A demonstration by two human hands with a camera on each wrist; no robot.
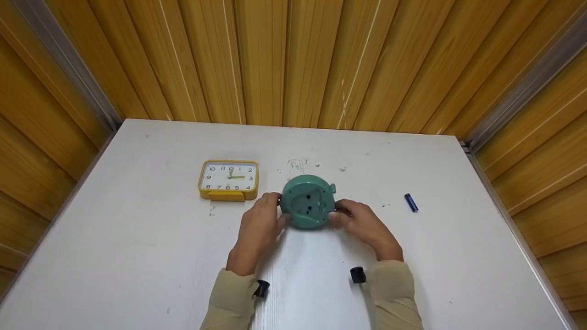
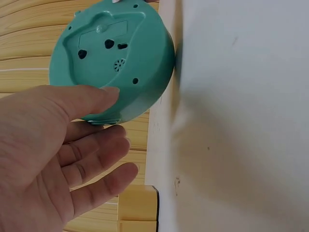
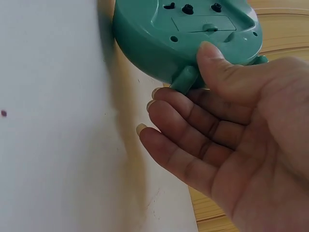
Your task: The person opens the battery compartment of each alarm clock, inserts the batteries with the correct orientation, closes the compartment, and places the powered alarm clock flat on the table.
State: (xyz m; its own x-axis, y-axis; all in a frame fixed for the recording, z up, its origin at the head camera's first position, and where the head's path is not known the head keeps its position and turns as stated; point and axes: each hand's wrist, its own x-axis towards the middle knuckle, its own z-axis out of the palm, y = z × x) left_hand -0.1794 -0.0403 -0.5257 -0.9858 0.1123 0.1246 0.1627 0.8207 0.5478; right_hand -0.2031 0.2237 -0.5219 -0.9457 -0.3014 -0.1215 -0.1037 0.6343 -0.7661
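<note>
A round green clock (image 1: 306,201) stands on its edge at mid-table, its back turned toward me. Its back shows two dark knobs, a small speaker grille and a battery cover (image 3: 205,23), which is in place. My left hand (image 1: 260,220) holds its left side, the thumb (image 2: 104,98) on the back and the fingers round the far side. On the right side my right hand (image 1: 362,225) pinches it, thumb on the back near a small green foot (image 3: 185,79), fingers curled behind.
A yellow rectangular alarm clock (image 1: 228,179) lies face up to the left of my left hand. On the right lies a blue battery (image 1: 411,202). Wood-patterned panels (image 1: 293,64) stand behind the white table (image 1: 151,256) and along both sides.
</note>
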